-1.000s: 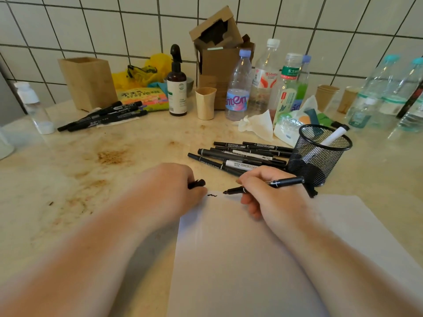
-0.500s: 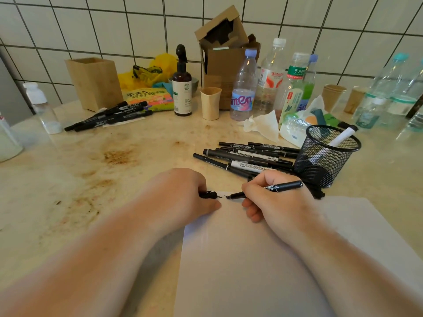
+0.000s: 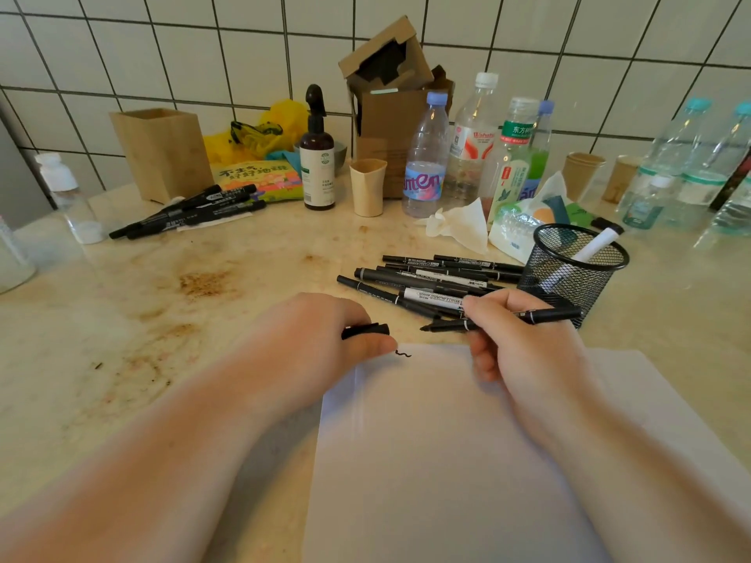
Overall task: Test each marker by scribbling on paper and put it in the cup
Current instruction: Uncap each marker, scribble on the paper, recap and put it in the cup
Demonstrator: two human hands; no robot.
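My right hand grips an uncapped black marker, tip pointing left just above the top edge of the white paper. A small black squiggle marks the paper near its top left corner. My left hand holds the marker's black cap and rests on the paper's corner. Behind my hands lies a pile of black markers. The black mesh cup to the right holds a white marker.
A second bunch of black markers lies at the back left beside a wooden box. Bottles, a beige cup, a brown spray bottle, cardboard boxes and tissue line the tiled wall.
My right hand has lifted the marker's tip off the paper and drawn it to the right, leaving the squiggle. The cap in my left hand has stayed beside it.
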